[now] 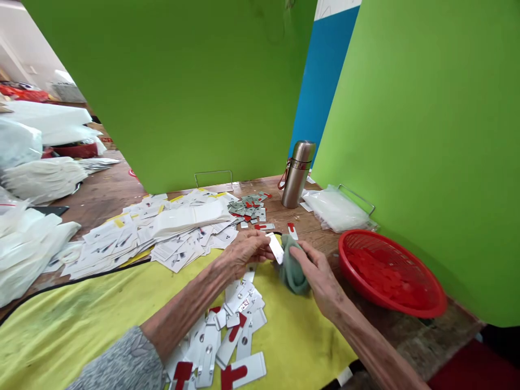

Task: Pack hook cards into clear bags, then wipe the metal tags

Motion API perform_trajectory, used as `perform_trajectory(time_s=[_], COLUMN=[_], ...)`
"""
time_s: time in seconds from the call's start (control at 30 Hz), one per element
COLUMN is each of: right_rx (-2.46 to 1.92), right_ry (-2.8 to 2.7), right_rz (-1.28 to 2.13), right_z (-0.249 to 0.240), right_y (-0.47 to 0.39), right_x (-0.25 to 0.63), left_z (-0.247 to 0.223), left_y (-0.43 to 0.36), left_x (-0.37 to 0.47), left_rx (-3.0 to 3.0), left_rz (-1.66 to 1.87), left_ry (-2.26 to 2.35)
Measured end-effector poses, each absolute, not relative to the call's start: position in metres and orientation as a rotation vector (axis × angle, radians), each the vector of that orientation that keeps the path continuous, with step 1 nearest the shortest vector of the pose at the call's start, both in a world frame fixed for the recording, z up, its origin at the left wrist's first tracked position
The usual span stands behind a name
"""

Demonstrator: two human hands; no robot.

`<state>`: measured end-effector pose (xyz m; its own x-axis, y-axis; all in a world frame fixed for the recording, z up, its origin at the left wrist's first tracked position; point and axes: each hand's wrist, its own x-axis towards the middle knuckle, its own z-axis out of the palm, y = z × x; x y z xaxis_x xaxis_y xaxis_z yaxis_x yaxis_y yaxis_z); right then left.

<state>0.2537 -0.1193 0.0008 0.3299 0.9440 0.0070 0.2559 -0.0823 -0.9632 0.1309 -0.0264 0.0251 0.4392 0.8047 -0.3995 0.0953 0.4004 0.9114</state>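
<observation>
Over the yellow cloth (138,319), my left hand (249,249) pinches a small flat silver-white metal plate (275,248) by its left end. My right hand (317,268) is closed on a grey-green cloth (293,273), which touches or lies right beside the plate's lower end; I cannot tell which. Below my left forearm lies a loose pile of similar metal plates (244,330), some with red parts on them. A smaller heap of grey and red pieces (249,207) sits on the wooden table beyond my hands.
A red plastic basket (430,311) with red pieces stands at right. A steel thermos (296,176) and a clear plastic bag (337,208) are behind it. Printed cards (109,244) spread at left, near white packaging (36,244). Green panels (195,97) wall off the back and right.
</observation>
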Motion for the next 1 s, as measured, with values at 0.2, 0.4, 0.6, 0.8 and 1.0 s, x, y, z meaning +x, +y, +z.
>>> perform_trajectory(time_s=[0.2, 0.4, 0.6, 0.8, 1.0], right_rx=[-1.354, -1.258, -1.314, -1.293, -1.275], right_ry=[-0.998, -1.052, -0.996, -0.984, -1.012], right_rz=[1.243, 1.515, 1.527, 1.538, 1.530], right_z=[0.000, 0.000, -0.017, -0.018, -0.020], right_y=[-0.118, -0.135, -0.136, -0.136, -0.136], right_x=[0.233, 0.243, 0.248, 0.248, 0.250], left_z=[0.020, 0.024, 0.023, 0.010, 0.005], left_y=[-0.049, -0.050, -0.007, 0.021, 0.028], left_x=[0.120, 0.075, 0.101, 0.142, 0.147], left_rx=[1.112, 1.374, 2.178, 2.214, 2.164], left_rz=[0.596, 0.365, 0.360, 0.284, 0.145], left_ry=[0.978, 1.011, 1.323, 1.439, 1.545])
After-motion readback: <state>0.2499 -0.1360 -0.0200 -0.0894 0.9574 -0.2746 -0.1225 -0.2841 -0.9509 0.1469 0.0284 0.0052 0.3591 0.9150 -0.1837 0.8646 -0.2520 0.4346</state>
